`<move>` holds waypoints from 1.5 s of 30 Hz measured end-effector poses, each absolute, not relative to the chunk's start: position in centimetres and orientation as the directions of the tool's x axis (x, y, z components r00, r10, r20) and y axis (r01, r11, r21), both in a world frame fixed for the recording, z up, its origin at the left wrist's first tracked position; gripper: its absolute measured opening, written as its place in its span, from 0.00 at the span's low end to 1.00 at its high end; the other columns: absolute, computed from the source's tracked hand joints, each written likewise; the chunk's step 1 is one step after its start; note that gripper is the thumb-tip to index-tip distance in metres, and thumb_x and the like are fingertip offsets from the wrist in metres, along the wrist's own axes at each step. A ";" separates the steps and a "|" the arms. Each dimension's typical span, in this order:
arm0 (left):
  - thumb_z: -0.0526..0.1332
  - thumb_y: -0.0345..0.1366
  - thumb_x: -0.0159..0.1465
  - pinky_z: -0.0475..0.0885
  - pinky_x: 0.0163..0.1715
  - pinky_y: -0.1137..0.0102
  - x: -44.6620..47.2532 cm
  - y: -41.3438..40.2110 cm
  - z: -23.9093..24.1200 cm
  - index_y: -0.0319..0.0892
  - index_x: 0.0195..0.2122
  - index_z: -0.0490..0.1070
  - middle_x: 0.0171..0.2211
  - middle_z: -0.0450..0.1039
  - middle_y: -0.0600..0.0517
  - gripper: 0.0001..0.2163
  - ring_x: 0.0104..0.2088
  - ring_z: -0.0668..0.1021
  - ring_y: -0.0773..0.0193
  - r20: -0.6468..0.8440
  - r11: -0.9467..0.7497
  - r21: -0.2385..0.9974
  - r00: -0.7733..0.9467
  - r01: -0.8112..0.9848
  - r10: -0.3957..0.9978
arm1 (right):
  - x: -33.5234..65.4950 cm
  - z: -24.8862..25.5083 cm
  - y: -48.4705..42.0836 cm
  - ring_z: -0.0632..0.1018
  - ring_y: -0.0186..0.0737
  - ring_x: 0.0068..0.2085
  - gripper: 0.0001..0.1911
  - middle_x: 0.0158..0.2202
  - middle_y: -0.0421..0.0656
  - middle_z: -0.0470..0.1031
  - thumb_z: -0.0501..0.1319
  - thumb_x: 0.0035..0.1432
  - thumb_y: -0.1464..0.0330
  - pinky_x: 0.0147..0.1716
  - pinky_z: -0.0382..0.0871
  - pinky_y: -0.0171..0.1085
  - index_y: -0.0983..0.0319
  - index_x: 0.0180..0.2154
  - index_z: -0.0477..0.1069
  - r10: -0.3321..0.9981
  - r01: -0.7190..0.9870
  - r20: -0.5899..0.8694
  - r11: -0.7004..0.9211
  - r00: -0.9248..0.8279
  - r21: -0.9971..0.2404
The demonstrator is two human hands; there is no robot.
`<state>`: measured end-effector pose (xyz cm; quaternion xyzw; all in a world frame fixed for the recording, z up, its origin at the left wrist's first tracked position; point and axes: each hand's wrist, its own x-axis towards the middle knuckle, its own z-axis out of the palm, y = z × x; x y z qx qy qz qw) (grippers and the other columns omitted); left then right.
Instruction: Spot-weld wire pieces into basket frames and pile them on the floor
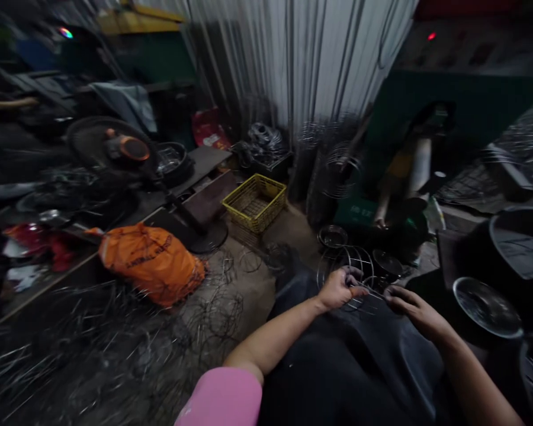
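Observation:
A round wire frame (326, 263) of thin bright metal rods stands in front of me above a dark apron (350, 367). My left hand (342, 288) is closed on its near side, with the fingers wrapped at the wires. Between my two hands runs a thin wire (375, 293). At its right end my right hand (406, 302) is closed in a pinch; whether that wire is joined to the frame I cannot tell. The fingertips of both hands look dark and are slightly blurred.
A yellow basket (255, 222) stands on the floor ahead. To the left are an orange sack (151, 263), a pedestal fan (131, 148) and scattered wire pieces (93, 343). A green machine (448, 118) rises at front right. Dark tubs (479, 242) and a round dish (487, 307) stand at right.

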<state>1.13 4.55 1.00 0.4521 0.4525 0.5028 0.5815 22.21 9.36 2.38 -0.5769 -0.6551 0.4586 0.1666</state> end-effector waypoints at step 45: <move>0.67 0.38 0.44 0.59 0.25 0.76 -1.0 10.3 1.0 0.38 0.40 0.65 0.20 0.61 0.60 0.22 0.22 0.66 0.73 -0.052 0.078 0.972 0.125 -0.220 0.991 | 21.8 2.7 13.1 0.71 0.42 0.37 0.09 0.33 0.44 0.70 0.53 0.57 0.63 0.38 0.62 0.40 0.59 0.34 0.69 0.853 0.575 0.442 0.515 -0.276 -0.636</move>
